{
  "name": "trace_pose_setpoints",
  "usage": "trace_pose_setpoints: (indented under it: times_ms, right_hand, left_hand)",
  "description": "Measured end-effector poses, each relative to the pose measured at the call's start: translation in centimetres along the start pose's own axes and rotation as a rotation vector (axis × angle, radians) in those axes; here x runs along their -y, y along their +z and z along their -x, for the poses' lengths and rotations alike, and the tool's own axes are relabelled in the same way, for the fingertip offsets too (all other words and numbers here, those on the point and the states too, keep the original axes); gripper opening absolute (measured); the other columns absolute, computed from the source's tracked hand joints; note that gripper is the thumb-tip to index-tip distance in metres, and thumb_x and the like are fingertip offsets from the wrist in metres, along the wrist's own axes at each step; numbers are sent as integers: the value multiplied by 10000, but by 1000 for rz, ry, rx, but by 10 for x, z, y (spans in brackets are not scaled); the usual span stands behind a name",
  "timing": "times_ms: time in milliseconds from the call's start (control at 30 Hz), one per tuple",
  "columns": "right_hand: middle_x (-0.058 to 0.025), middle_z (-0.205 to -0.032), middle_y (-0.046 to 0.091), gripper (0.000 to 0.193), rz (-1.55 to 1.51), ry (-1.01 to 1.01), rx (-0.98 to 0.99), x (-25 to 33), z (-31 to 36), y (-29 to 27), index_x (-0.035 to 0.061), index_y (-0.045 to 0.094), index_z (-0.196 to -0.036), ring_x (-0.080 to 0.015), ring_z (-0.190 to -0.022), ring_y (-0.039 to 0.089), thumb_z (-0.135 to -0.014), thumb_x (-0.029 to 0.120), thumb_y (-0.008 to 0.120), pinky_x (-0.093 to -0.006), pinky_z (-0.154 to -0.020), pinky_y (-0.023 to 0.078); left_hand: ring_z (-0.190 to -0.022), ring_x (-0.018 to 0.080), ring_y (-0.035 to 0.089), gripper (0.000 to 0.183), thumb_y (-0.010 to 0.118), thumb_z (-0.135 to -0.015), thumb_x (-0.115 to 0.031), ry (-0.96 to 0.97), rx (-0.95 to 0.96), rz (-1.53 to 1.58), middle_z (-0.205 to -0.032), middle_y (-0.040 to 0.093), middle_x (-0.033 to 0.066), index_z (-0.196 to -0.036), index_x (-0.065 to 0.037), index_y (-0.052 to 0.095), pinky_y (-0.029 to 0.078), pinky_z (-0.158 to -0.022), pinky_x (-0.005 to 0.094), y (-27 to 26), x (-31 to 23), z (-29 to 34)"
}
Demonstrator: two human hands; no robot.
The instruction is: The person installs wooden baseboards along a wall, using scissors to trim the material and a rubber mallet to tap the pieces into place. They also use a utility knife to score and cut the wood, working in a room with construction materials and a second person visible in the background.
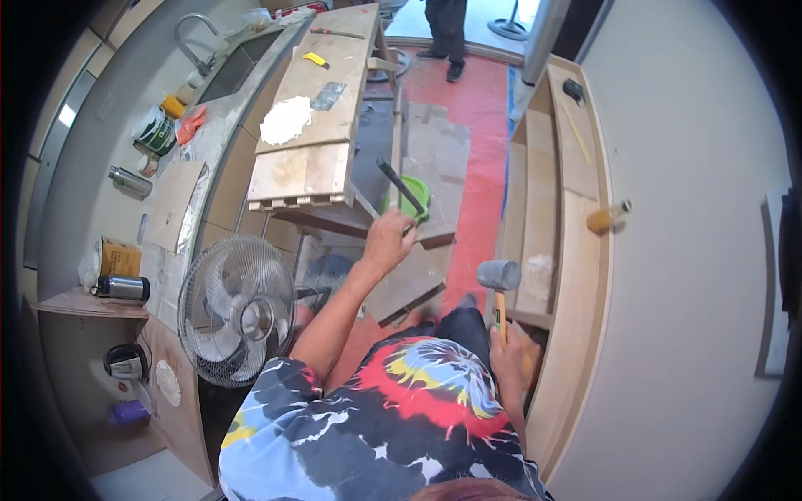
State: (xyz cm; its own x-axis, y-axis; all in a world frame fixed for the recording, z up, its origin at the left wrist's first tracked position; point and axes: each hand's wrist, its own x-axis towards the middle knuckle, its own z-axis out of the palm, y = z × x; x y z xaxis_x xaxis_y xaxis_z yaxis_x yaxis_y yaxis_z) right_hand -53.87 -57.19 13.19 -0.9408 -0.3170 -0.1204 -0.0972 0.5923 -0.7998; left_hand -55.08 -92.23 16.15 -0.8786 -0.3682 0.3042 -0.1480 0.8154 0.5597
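Right hand point(512, 349): fingers wrapped round handle of mallet point(499, 275), head beside wooden cabinet point(576, 230); careless swing could dent cabinet or topple glass bottle point(608, 217). Left hand point(389, 242) by black handle point(398, 184), near green tub point(423, 194); fingers' grip unclear, slip possible.

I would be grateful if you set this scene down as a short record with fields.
Right hand: gripping a grey-headed mallet with a wooden handle, head up
Left hand: beside a black stick-like handle and bright-green object; grip unclear
Wooden bench: yellow utility knife, grey rectangular plate, irregular white patch
Left side: round wire-caged fan
Right side: transparent amber bottle
Far end: another person standing on red floor covering
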Motion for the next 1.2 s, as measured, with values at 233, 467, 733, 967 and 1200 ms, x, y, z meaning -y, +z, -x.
trace_pose_setpoints:
  times_ms: [233,467,733,967,1200]
  right_hand:
    - [-263,-870,630,291,-113,30,146,11,-168,14,15,588,-1105,-445,-821,630,-904,222,622,-475,-671,479]
    - [-229,-851,642,273,-4,-81,234,22,-354,8,24,607,-1122,-379,-776,658,-885,156,635,-411,-674,498]
    - [-221,-776,621,276,6,-42,252,73,-489,7,5,602,-1079,-367,-715,657,-856,159,653,-400,-626,485]
    - [-263,-894,634,354,-21,-117,282,112,-605,8,60,555,-1181,-462,-875,603,-857,176,638,-511,-708,483]
    - [-254,-931,636,378,-45,-108,362,135,-743,38,71,530,-1220,-451,-911,601,-870,181,619,-491,-738,491]
  left_hand:
    - [-912,343,595,212,660,-744,-71,32,-345,-257,-957,620,148,-954,-44,655,472,-794,444,-18,117,-198]
    - [-1101,365,511,425,648,-809,-105,-299,-277,-652,-1170,543,188,-1214,-32,539,391,-956,446,15,198,-247]
    - [-1190,366,459,447,565,-835,-13,-408,-274,-576,-1262,503,186,-1276,-33,496,339,-1018,460,22,212,-250]
    - [-1172,386,460,446,505,-871,-14,-437,-155,-645,-1252,498,217,-1312,4,449,344,-1005,472,23,212,-262]
    - [-1172,425,443,459,469,-918,-65,-532,-2,-597,-1254,472,260,-1360,38,408,324,-1017,502,15,203,-284]
